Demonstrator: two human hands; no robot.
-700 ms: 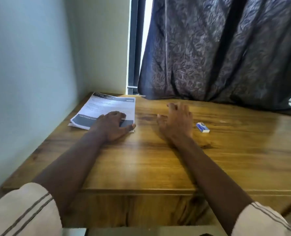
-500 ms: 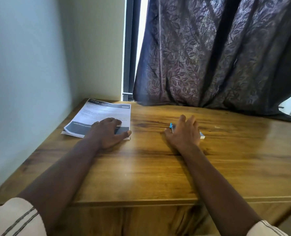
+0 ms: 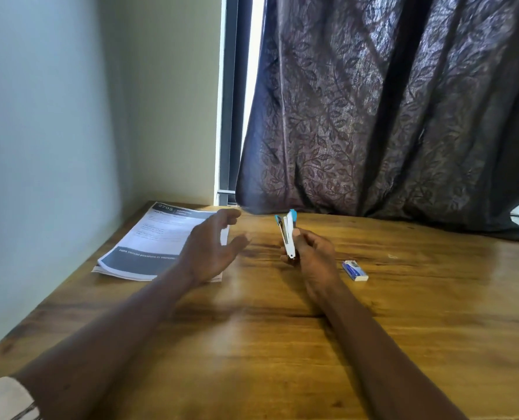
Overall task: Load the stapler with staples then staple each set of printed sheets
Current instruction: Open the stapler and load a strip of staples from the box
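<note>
Stapler (image 3: 288,234) upright in right hand (image 3: 313,256)

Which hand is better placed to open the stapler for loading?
Left hand: it is open, empty and raised beside the stapler, which the right hand holds upright.

A white stapler (image 3: 288,234) tipped with bright blue, above a honey-brown table (image 3: 282,344) streaked with darker grain. A small white box (image 3: 354,270) carries a blue label. The white printed sheets (image 3: 158,241) bear dark grey bands at top and bottom. Behind hangs a dark purple-brown curtain (image 3: 388,110) patterned with leaves; the wall (image 3: 46,116) is pale blue-grey.
</note>
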